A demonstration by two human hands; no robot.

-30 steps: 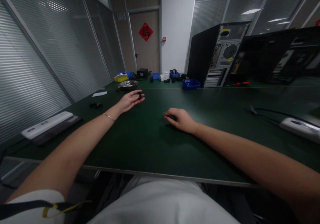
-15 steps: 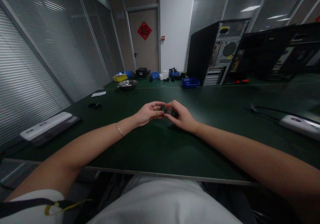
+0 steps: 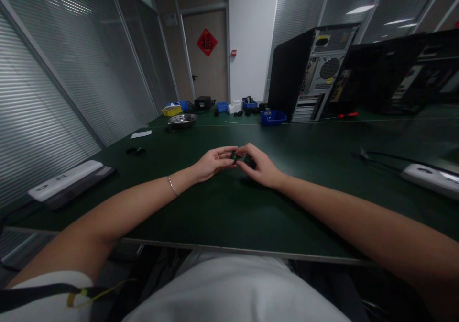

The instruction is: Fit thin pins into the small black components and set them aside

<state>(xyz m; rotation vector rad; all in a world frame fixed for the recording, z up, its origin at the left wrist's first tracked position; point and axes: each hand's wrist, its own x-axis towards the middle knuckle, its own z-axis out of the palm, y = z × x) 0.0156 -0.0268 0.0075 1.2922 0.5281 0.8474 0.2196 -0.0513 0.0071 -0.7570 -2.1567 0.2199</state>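
Between my two hands, just above the dark green table (image 3: pixel 215 216), is a small dark part with green on it (image 3: pixel 234 156); its exact kind is too small to make out. My left hand (image 3: pixel 214 163) pinches it from the left, thumb below and fingers above. From the right, my right hand (image 3: pixel 261 165) closes on the same part with thumb and forefinger. The fingertips of both hands nearly meet around it and hide much of it. A bracelet (image 3: pixel 172 186) circles my left wrist.
A white-and-grey device (image 3: pixel 68 181) lies at the left, near a small black object (image 3: pixel 135 151). Farther back stand a metal dish (image 3: pixel 182 120), a blue bin (image 3: pixel 273 117) and a black computer tower (image 3: pixel 304 78). A white power strip (image 3: pixel 430 178) sits at the right.
Both hands stay in nearly the same place around the small part. The part appears slightly turned, with less green showing; the view has shifted very little.
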